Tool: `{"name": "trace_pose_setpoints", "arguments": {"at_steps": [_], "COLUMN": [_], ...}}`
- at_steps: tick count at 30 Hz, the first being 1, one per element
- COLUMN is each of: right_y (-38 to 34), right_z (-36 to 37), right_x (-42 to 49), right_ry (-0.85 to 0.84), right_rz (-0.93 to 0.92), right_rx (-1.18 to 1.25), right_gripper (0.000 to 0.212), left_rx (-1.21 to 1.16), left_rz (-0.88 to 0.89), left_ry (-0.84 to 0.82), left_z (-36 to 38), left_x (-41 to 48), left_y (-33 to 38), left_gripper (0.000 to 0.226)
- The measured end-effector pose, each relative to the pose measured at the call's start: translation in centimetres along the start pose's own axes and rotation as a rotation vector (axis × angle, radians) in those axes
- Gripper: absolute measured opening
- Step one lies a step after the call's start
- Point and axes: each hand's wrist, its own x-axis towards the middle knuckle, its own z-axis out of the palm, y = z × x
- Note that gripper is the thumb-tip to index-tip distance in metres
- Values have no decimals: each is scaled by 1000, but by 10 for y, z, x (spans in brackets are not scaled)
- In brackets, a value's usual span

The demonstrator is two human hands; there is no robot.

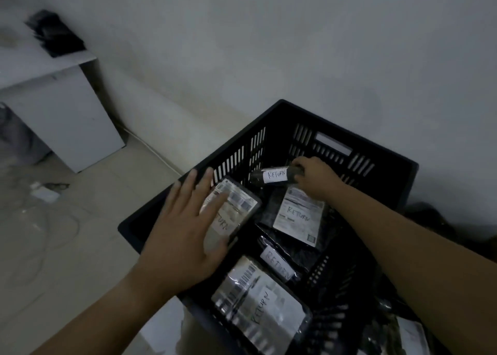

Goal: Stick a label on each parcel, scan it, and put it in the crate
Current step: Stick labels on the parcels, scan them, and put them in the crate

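Note:
A black slatted crate [164, 201] stands on the floor by the wall, directly below me. Inside lie several black parcels with white labels marked RETURN: one in the middle [298, 216], a narrow one [277, 263] and a large one at the near end [258, 305]. My right hand [314, 178] reaches deep into the crate and grips a small rolled black parcel [271, 176] by its right end, low against the far wall. Over the crate's left side, my left hand [185, 233] holds a phone [236, 206] whose screen shows a label.
A white cabinet [67, 112] stands at the left with a stack of black bags [56, 34] on top. A white cable [150, 145] runs along the floor by the wall. More black parcels [403, 333] lie outside the crate at the lower right.

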Motion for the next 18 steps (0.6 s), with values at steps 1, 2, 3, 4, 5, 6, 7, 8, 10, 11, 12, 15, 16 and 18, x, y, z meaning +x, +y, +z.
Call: {"name": "trace_pose_setpoints", "arguments": {"at_steps": [1,2,3,4,5,6,7,8,10,11,12,15,16,18], "right_y": [1,2,1,0,-2,-4,-7,-9,-15,-18,-21,-27,-28,-30], "right_z": [4,7,10,13,16,20,25,30,41,47,53,68,72,77], "right_x": [12,23,33,42,50,57,62,67,70,71,72,76,78,81], "right_ry": [12,24,23,10,-13,-38,-57,-65,-65,-72,-86,-134,-158,-240], "right_rz": [-32,-66,-93,-107,-111,-116,-121,-125,-125,-127,-133,-120,-105,-92], "right_rx": [-22,-27,-23,-15,-14,-21,-32,-44,-39,-40,-58,-210,-267,-379], "right_gripper": [35,37,37,37,36,36,37,39,39,35,32,29,33,44], "left_rx": [69,105,110,91,72,64,59,53,50,50,49,37,29,15], "left_rz": [-9,-35,-70,-109,-134,-139,-133,-125,-115,-110,-103,-73,-69,-58], "left_ry": [27,9,-22,-56,-79,-85,-80,-70,-53,-46,-42,-39,-35,-36], "left_z": [-5,-9,-11,-10,-5,-1,2,2,1,1,1,4,4,4], "left_x": [9,16,20,22,22,21,21,20,21,21,21,20,20,20], "left_y": [-13,-25,-35,-42,-46,-48,-48,-48,-48,-48,-48,-49,-50,-51], "left_gripper": [77,79,83,86,89,91,92,93,93,93,92,87,86,85]}}
